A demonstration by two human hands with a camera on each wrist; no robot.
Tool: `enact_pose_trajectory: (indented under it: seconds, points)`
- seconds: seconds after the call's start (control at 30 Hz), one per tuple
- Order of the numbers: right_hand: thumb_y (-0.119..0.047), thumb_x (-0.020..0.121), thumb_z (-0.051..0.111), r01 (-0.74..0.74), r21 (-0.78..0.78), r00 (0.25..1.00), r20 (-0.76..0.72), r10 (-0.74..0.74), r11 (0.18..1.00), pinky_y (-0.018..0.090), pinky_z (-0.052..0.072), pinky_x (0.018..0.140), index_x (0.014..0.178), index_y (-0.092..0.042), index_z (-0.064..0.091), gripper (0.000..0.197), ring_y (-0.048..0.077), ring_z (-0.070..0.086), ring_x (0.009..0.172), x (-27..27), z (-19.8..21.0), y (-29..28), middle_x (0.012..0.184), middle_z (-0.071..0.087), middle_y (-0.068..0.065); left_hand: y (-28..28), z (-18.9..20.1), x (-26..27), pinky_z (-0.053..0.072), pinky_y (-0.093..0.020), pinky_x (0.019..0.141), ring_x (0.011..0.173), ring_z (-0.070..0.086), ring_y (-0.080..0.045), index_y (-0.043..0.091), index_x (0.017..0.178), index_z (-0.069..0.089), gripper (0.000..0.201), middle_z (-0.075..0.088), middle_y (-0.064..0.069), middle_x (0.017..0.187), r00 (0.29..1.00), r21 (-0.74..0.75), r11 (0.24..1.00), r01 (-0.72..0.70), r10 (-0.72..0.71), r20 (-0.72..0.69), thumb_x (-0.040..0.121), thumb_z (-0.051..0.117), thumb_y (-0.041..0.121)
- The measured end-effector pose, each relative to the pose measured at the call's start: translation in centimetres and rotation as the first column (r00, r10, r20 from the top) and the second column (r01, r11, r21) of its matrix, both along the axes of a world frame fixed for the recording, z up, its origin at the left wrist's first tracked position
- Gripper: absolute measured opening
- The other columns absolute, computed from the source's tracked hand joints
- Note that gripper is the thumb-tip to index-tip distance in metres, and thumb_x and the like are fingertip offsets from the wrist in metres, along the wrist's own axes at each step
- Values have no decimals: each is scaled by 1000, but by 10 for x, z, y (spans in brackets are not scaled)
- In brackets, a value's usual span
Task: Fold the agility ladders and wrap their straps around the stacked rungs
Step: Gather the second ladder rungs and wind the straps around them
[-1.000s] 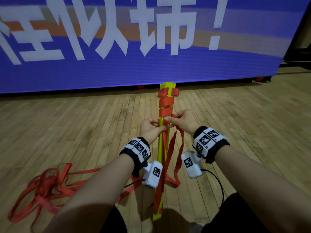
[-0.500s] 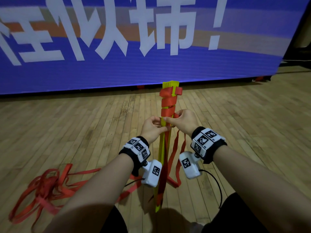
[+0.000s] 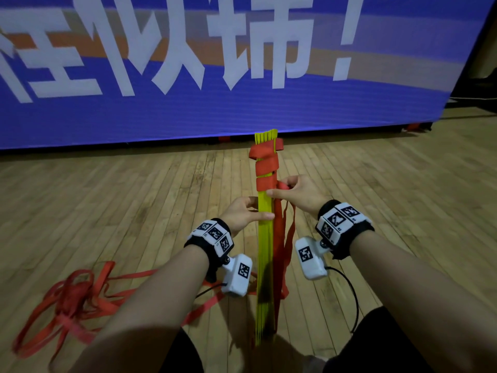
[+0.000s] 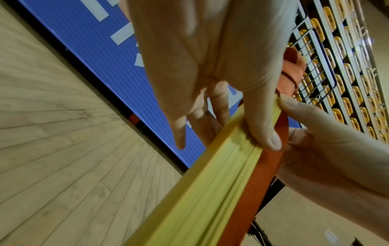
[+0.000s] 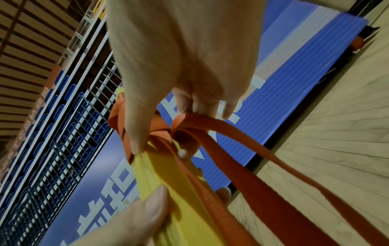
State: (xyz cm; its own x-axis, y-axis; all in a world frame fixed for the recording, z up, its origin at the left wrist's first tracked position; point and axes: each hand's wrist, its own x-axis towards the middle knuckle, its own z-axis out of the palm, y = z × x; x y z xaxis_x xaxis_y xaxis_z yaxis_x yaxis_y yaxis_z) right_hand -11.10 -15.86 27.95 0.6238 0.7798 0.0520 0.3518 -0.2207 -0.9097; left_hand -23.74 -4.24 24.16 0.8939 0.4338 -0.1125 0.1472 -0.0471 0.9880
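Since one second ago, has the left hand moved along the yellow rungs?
Yes. The left hand slid down the yellow rungs, away from the wrapped red strap.

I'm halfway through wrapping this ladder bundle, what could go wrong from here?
1. The stacked yellow plastic rungs are held only by the left hand, so they might fan apart.
2. The red webbing strap wraps could loosen if the right hand slackens.
3. The loose strap pile may snag.

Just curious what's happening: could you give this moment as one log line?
left hand: grips yellow rung stack | right hand: holds red strap | strap wound round far end only
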Motion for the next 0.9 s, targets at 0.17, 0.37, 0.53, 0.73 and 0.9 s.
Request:
enact_pose_trajectory:
  seconds: [0.17, 0.37, 0.53, 0.73, 0.9]
  points:
    - [-32, 72, 81, -21, 54, 999, -31, 23, 998, 29, 46, 74, 53, -23, 49, 38, 9, 57, 67, 1, 0, 1, 62, 60, -7, -2, 4, -3, 54, -20, 72, 90, 69, -12, 14, 101, 65, 30, 70, -2, 101, 999, -97, 995, -23, 27, 41, 77, 73, -1]
    - [-27, 77, 77, -58, 53, 998, -18, 59, 997, 15, 43, 61, 58, -19, 55, 30, -2, 54, 53, 2, 2, -1, 52, 58, -14, -4, 4, -4, 54, -18, 68, 83, 70, -9, 12, 102, 66, 32, 72, -3, 95, 997, -107, 992, -67, 71, 38, 74, 76, 0]
    - [-32, 78, 75, -67, 5, 994, 91, 66, 998, 17, 46, 65, 64, -17, 60, 25, 1, 59, 62, 5, 2, -6, 68, 65, -5, -9, 3, -2, 54, -19, 66, 80, 71, -10, 6, 109, 65, 40, 73, -6, 96, 993, -51, 992, -117, 118, 15, 72, 79, 3]
    - [-34, 94, 55, -104, -8, 991, 79, 104, 995, 25, 46, 74, 77, -9, 68, 33, 10, 60, 67, 10, 1, -14, 72, 66, 2, -9, 5, -2, 54, -17, 64, 79, 70, -9, 8, 108, 64, 38, 72, -6, 96, 992, -22, 992, -125, 125, -4, 74, 79, 5]
    - [-14, 94, 56, -129, -51, 990, 54, 132, 990, 23, 48, 66, 78, -17, 66, 19, 5, 58, 59, 15, -2, -15, 69, 64, -2, -7, 5, 0, 54, -17, 64, 80, 69, -9, 9, 107, 64, 36, 71, -5, 96, 985, -22, 985, -174, 174, -2, 75, 79, 7]
